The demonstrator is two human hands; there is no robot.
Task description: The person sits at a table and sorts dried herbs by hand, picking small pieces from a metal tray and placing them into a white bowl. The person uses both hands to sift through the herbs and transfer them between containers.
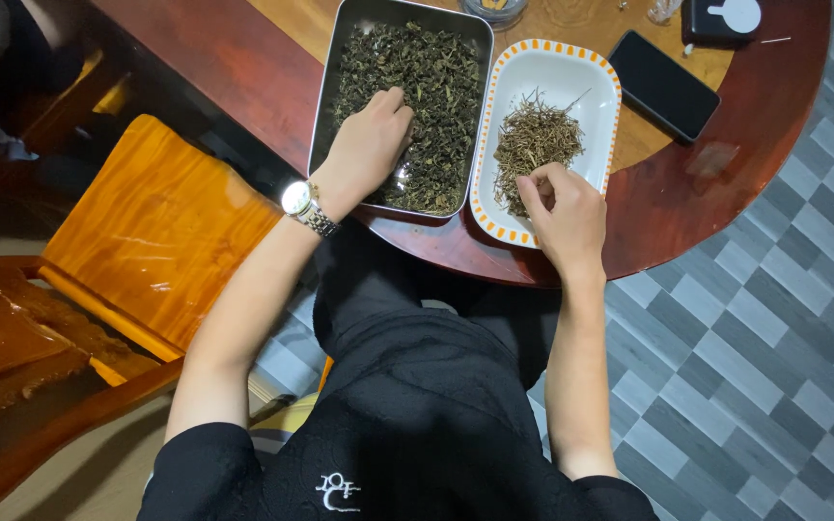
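While we sit at the near edge of the round wooden table (687, 207), our left hand (371, 140) rests in the metal tray (325, 106), fingers curled down into the dark dried leaves (436, 77) at the tray's near left part; the fingertips are buried in the leaves, so we cannot tell whether they pinch any. A wristwatch (303, 205) sits on that wrist, just off the tray's near left corner. Our right hand (564, 214) hovers over the near end of the white oval dish (571, 72) with its orange-marked rim, thumb and forefinger drawn close together in a narrow pinch right at the near edge of the pile of pale brown stems (533, 145); whether a stem lies between them is too small to tell. The dish lies just to the right of the tray, the two touching or nearly so. A black phone (663, 85) lies farther right on the table, apart from the dish. An orange wooden chair (152, 227) stands to our left.
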